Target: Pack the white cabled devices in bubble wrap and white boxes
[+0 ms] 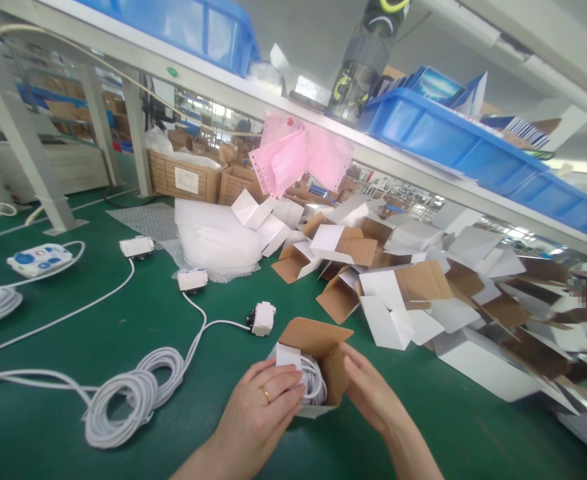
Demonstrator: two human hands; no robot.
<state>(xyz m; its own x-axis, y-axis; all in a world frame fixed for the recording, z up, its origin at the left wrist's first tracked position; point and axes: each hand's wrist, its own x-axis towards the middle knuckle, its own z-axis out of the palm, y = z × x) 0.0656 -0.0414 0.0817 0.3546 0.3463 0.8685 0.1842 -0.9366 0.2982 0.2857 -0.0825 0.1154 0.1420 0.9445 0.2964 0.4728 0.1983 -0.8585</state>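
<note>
In the lower middle of the head view stands a small cardboard box (313,331), brown inside and white outside, its top flaps up. A coil of white cable (315,381) lies inside it. My left hand (268,400), with a ring on one finger, grips the box's left side, fingers over the white flap and the edge of the coil; its thumb is hidden. Against the right brown flap rest the outstretched fingers of my right hand (371,387). Just behind the box is a white plug-like block (262,319) on a cable.
Left on the green table lie coiled white cables (121,407), more white blocks (192,279) and a blue-and-white unit (40,259). Bubble wrap (213,237) sits behind. Many open boxes (393,300) pile up at right. Overhead, a shelf holds blue bins (438,133) and a bottle (358,70).
</note>
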